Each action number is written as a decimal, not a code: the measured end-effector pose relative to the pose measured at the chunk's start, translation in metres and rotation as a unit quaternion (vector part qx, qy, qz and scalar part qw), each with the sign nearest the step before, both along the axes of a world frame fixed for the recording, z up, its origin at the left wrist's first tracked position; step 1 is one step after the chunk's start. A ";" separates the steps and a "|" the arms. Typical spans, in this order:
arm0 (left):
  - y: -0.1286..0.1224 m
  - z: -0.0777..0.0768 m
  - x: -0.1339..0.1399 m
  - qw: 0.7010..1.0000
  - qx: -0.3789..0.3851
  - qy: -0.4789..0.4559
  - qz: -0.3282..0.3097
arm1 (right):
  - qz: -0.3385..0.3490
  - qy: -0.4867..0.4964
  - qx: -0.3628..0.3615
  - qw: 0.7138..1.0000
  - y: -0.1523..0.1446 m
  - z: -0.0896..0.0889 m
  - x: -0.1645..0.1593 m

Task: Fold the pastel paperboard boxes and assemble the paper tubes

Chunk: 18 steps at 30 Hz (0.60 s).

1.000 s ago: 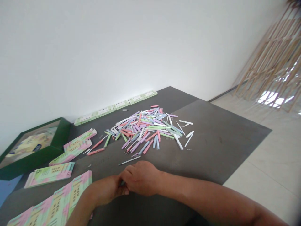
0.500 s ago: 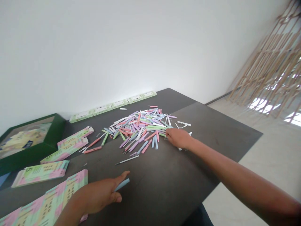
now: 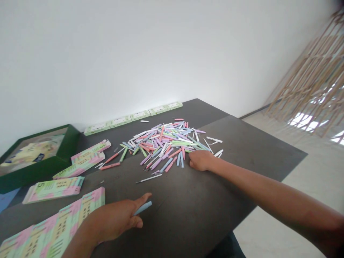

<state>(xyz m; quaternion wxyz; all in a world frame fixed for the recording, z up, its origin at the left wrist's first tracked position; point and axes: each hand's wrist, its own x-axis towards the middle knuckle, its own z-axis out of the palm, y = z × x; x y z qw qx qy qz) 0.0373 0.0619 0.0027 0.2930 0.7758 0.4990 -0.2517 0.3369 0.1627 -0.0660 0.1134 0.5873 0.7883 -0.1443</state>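
Note:
My left hand point(image 3: 118, 219) is held low over the near part of the dark table, with a light blue pen barrel point(image 3: 143, 208) in its grip. The index finger stretches out above the barrel and the thumb lies below. My right hand point(image 3: 199, 160), fingers curled and back upward, is at the near right edge of a loose pile of pastel pen parts point(image 3: 161, 143). What its fingers hold, if anything, is hidden. A white pen refill point(image 3: 149, 178) with a dark tip lies apart in front of the pile.
Pink-and-green printed packs point(image 3: 53, 229) overlap at lower left, with more flat packs point(image 3: 57, 187) behind. A green open box point(image 3: 63, 150) containing plastic packaging stands at far left. Pale green boxes point(image 3: 118, 122) line the wall. Beyond the table's right edge, bamboo-like poles point(image 3: 309, 71) lean.
My right hand has shifted slightly down, to the near edge of the pile. The left hand still holds the blue barrel. The whole view has moved a little.

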 end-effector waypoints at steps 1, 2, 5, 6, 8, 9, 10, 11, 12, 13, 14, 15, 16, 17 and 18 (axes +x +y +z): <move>0.000 0.000 0.000 1.000 0.002 0.000 -0.001 | -0.006 0.006 -0.004 1.000 0.000 0.001 0.001; -0.001 0.000 0.000 1.000 0.002 -0.001 -0.001 | -0.012 0.014 -0.008 1.000 0.000 0.003 0.002; -0.002 0.001 0.000 1.000 0.001 -0.003 -0.001 | -0.029 0.052 -0.024 0.998 0.006 0.014 0.010; -0.002 0.001 0.000 1.000 0.002 -0.004 -0.001 | -0.033 0.068 -0.031 0.997 0.008 0.018 0.013; -0.003 0.001 0.000 1.000 0.001 -0.003 -0.001 | -0.042 0.100 -0.049 0.993 0.012 0.024 0.017; -0.003 0.000 0.000 1.000 0.000 -0.002 0.001 | -0.048 0.115 -0.058 0.990 0.013 0.026 0.018; -0.004 -0.001 -0.001 1.000 -0.001 -0.001 0.002 | -0.055 0.130 -0.067 0.988 0.014 0.027 0.019; -0.004 -0.001 -0.001 1.000 -0.002 -0.003 0.003 | -0.062 0.143 -0.072 0.985 0.014 0.026 0.019; -0.004 -0.002 -0.001 1.000 -0.001 -0.004 0.003 | -0.069 0.154 -0.076 0.983 0.014 0.024 0.018; -0.005 -0.002 -0.001 1.000 0.001 -0.004 0.003 | -0.075 0.163 -0.076 0.981 0.014 0.022 0.017; -0.006 -0.003 -0.001 1.000 0.004 -0.005 0.002 | -0.080 0.167 -0.076 0.980 0.015 0.020 0.016; -0.006 -0.003 0.000 1.000 0.007 -0.005 0.001 | -0.084 0.168 -0.075 0.979 0.016 0.017 0.016; -0.007 -0.003 0.000 1.000 0.010 -0.003 0.001 | -0.086 0.165 -0.076 0.980 0.018 0.015 0.015; -0.008 -0.002 0.000 1.000 0.012 -0.002 0.002 | -0.087 0.159 -0.079 0.980 0.020 0.014 0.014; -0.008 -0.002 0.000 1.000 0.012 -0.002 0.004 | -0.084 0.150 -0.083 0.982 0.022 0.013 0.014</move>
